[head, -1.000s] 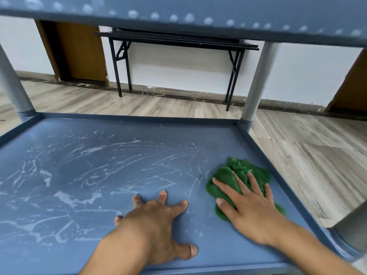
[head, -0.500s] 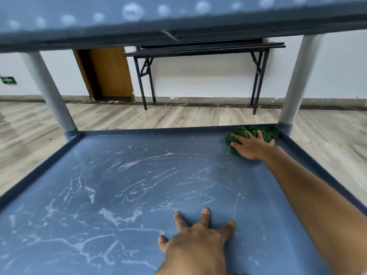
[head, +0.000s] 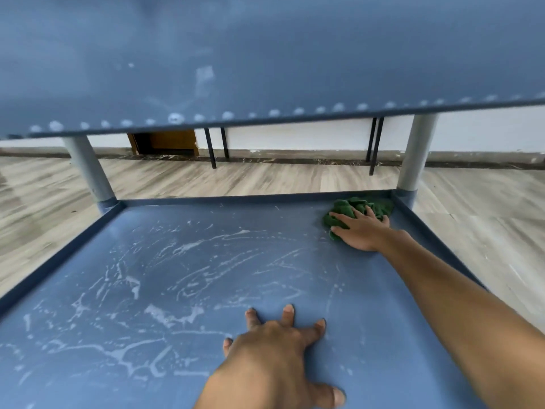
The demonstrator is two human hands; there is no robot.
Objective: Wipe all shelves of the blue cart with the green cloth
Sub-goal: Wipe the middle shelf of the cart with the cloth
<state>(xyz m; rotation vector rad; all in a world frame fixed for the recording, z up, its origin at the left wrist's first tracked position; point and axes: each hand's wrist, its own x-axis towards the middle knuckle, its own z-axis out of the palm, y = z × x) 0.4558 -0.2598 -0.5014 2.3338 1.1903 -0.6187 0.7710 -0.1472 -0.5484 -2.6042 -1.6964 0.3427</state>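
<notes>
Green cloth [head: 345, 206] farther, under right hand [head: 362, 234]

Crumpled dark-green fabric cloth [head: 351, 206]: bunched under and just beyond right grip [head: 361, 233], which presses flat on top. Far side of cloth touches rim at far right corner.

Blue plastic cart shelf [head: 177, 276]: flat, with raised darker rim. White smeared streaks lie left of right grip and ahead of left grip [head: 274, 358].

Upper blue shelf [head: 265, 54]: overhead, pale dots along edge, carried on grey round posts [head: 417, 154].
</notes>
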